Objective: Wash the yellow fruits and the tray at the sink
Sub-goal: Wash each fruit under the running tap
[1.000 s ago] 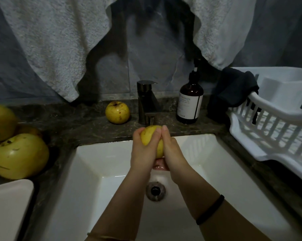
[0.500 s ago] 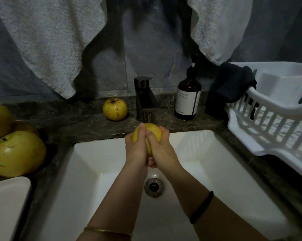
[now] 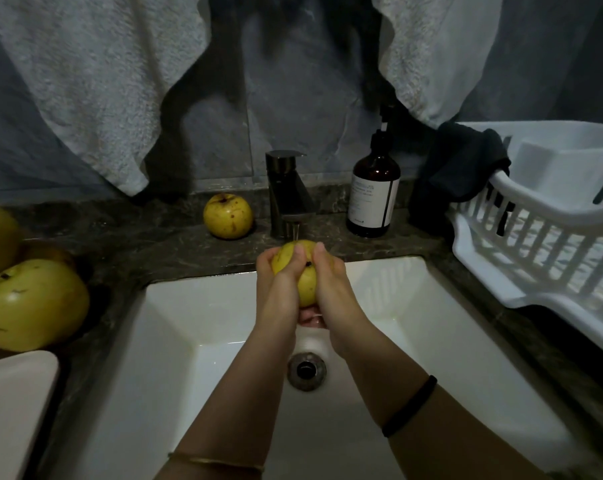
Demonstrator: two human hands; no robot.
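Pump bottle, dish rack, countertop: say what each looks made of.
Pump bottle: dark amber, glossy, likely glass or clear plastic; highlights show. Dish rack: white moulded plastic, matte, slatted walls. Countertop: dark veined stone, probably polished marble or granite.

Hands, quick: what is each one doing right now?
Left hand: wrapped round the yellow fruit.
Right hand: gripping the same fruit.
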